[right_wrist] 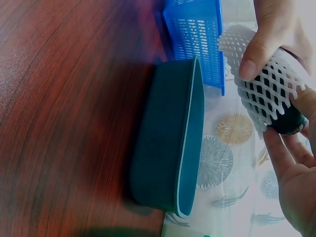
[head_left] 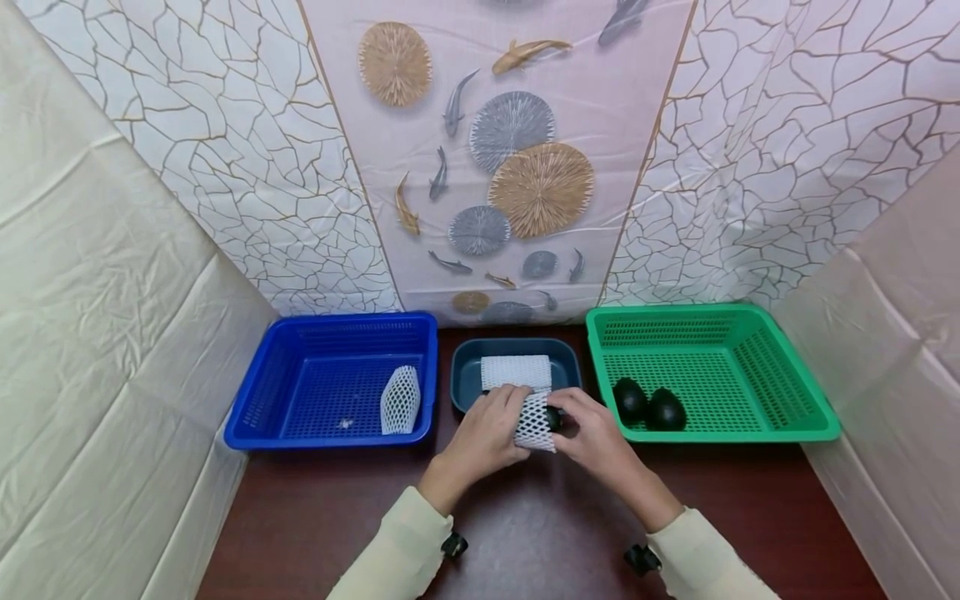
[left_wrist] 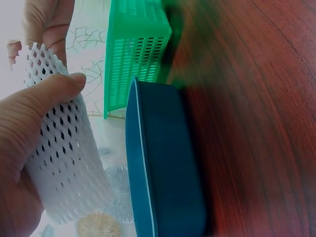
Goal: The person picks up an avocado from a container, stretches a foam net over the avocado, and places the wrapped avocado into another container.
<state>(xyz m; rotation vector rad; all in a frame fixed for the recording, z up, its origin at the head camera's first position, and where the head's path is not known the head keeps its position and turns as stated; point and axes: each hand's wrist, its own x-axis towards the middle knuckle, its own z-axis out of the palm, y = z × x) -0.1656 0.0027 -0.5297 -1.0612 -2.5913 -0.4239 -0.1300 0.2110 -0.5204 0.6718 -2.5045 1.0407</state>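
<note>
In the head view my left hand (head_left: 483,433) grips a white foam net sleeve (head_left: 534,425), its thumb (left_wrist: 61,88) lying across the mesh. Inside the net sits a dark, smooth avocado (right_wrist: 287,122); its rounded end pokes out of the right-hand opening. My right hand (head_left: 600,437) pinches that end, fingertips right at the net's edge. Both hands are above the near side of a small dark teal tray (head_left: 461,367). Another white foam net (head_left: 516,372) lies in that tray, partly hidden behind the hands.
A blue basket (head_left: 255,392) at the left contains a foam net sleeve (head_left: 401,401) that stands puffed out. At the right, a green basket (head_left: 795,392) holds two dark avocados (head_left: 666,410). Patterned cloth hangs behind the brown table (head_left: 525,542).
</note>
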